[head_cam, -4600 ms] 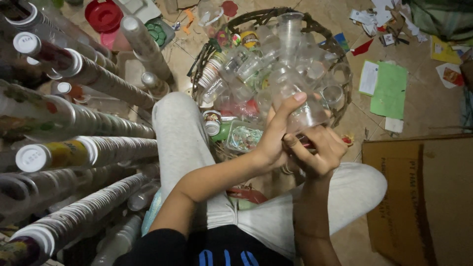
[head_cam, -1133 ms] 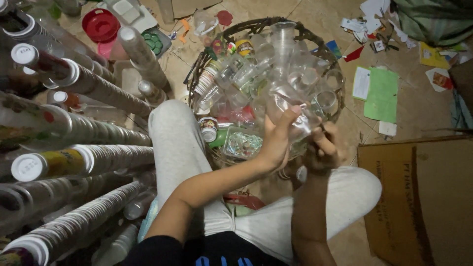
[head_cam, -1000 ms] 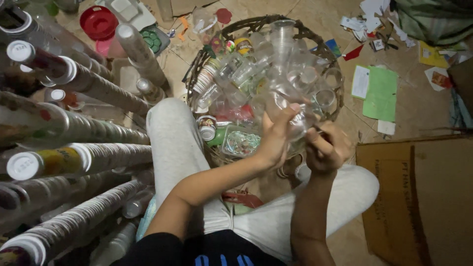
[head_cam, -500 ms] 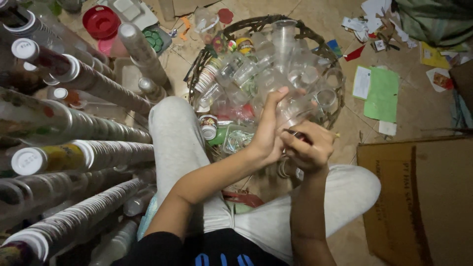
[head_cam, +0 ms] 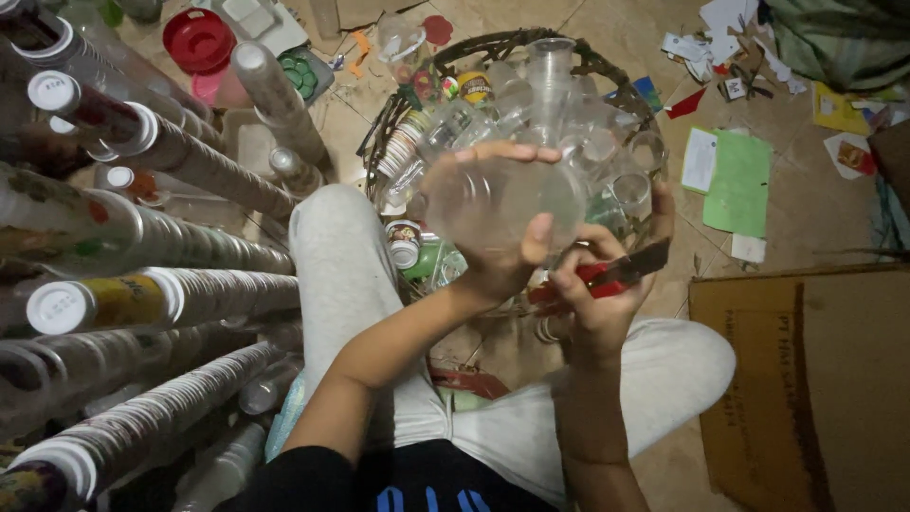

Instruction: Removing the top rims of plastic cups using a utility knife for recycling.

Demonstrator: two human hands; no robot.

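While a clear plastic cup is held up on its side above the round wicker basket, it is gripped by the left hand, whose fingers are curled over the cup's upper rim and whose thumb is pressed against its lower wall. Just beside and below the cup, on the side away from the cup stacks, a red-handled cutter is clasped in the closed fingers of the right hand; its dark blade end is seen pointing out past the thumb, away from the cup. Whether the blade is touching the cup cannot be told.

The basket, seen directly behind the cup, is filled with more clear cups (some upright, some tipped) along with a few labelled ones. The hands are raised over grey-trousered legs, folded just in front of the basket. To the basket's left side, long nested stacks of plastic cups are laid in rows, several capped by white bases. A red bowl is seen beyond those stacks, near the basket's far left rim. On the tiled floor at the basket's right side, a green sheet of paper and paper scraps are scattered, and flat brown cardboard is spread nearer the person.
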